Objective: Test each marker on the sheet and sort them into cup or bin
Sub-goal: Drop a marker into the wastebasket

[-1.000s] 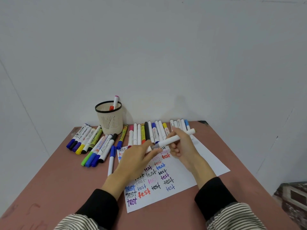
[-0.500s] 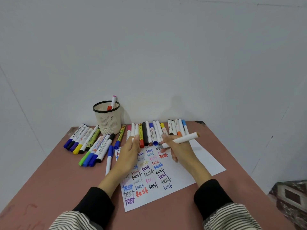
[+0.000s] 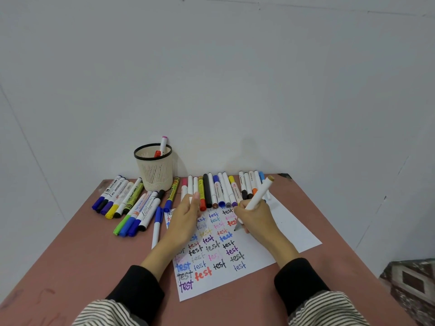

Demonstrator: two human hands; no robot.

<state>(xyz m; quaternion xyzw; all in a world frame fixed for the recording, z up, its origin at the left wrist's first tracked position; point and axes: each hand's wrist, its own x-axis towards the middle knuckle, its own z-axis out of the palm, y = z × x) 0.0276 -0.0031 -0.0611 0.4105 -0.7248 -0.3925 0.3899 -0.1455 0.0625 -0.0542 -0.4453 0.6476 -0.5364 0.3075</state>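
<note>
Right hand: the right hand point(image 3: 255, 216) grips a white marker point(image 3: 257, 195), fingers curled round the lower barrel in a writing hold; the dark tip point(image 3: 236, 228) is at or just above the sheet, and contact cannot be told.
Marker tilt: barrel slants from the tip up toward 1 o'clock, its brownish end point(image 3: 270, 178) over the row of pens.
Left hand: the left hand point(image 3: 186, 220) lies palm down on the sheet's left part, fingers loosely bent and close together, thumb point(image 3: 195, 196) pointing toward 12 o'clock; its fingertips are hidden, and whether it holds the cap cannot be told.
Sheet: a white sheet point(image 3: 289, 229) lies skewed on the table point(image 3: 329, 231), covered on its left half with many coloured "test" words point(image 3: 203, 274); the right half is bare.
Cup: a cream mesh cup point(image 3: 154, 171) with a black rim stands at 11 o'clock from the hands, near the wall, holding a pink-capped marker point(image 3: 163, 144) and a red one point(image 3: 157, 153).
Row: capped markers point(image 3: 217, 190) lie side by side at 12 o'clock of the sheet, their tips at its far edge.
Left pile: more markers point(image 3: 117, 196) lie at 10 o'clock, left of the cup; a second bunch point(image 3: 138, 215) sits nearer, and a single blue-capped pen point(image 3: 156, 227) lies just left of the sheet.
Sleeves: black cuffs point(image 3: 299, 281) over striped fabric.
</note>
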